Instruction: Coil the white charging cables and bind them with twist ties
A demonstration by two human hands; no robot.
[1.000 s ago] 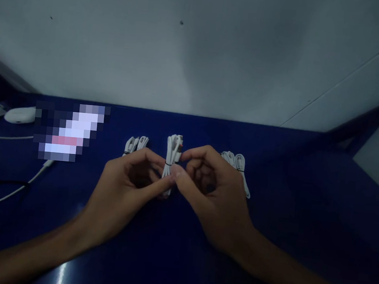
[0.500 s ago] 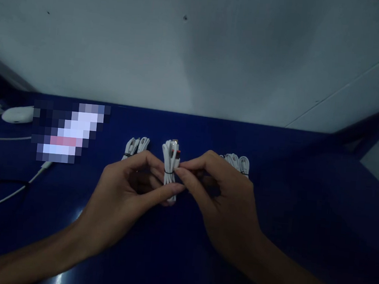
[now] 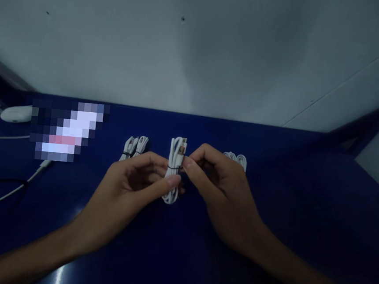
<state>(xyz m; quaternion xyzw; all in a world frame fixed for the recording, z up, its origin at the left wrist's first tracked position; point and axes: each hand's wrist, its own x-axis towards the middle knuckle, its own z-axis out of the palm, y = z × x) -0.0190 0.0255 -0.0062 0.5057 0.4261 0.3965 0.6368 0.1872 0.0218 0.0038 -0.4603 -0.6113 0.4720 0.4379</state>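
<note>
Cable bundle (image 3: pixel 173 162) is partly hidden by the left hand (image 3: pixel 123 193).

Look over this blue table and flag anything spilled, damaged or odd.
Nothing looks spilled or damaged; the white cable bundle in the left hand is tied round its middle. Only the pixelated patch at left looks odd: it hides what lies there.

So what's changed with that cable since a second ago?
The right hand has slid its thumb up and rightward, from near the black tie to the plug. The white cable bundle looks slightly turned, and more of its lower loop shows below the thumb of the left hand. Nothing was let go; the left hand keeps hold. The other bundles lie as before.
</note>
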